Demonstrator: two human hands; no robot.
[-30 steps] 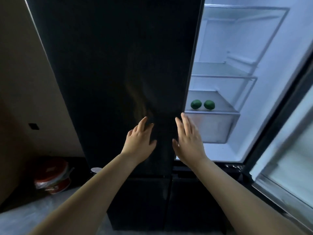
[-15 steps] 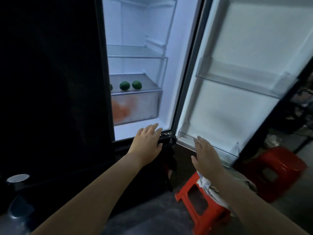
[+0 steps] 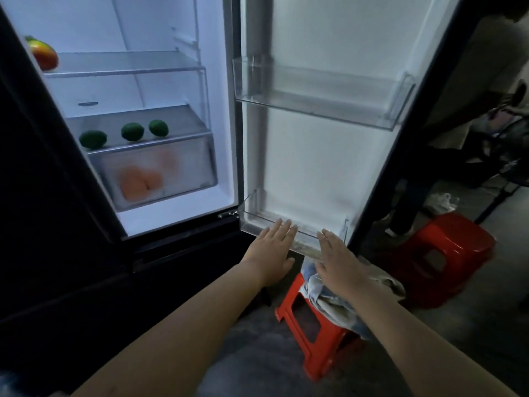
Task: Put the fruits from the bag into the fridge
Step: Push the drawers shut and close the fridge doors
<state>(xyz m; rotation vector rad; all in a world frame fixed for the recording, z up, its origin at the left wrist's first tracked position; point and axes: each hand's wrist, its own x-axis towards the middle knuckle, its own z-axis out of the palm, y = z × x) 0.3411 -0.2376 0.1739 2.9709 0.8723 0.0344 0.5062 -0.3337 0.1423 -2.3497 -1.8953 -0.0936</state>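
Fruits (image 3: 132, 131), round and green, line glass shelf (image 3: 179, 121) above frosted drawer (image 3: 189, 164).

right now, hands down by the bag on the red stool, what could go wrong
The bag is slumped over one end of the red stool; tugging fruit out could drag it off or tip the stool. The lower door bin hangs right above the bag, so the left hand or right hand may knock it when lifting. The three green fruits lie loose near the front of their shelf and could roll out if bumped.
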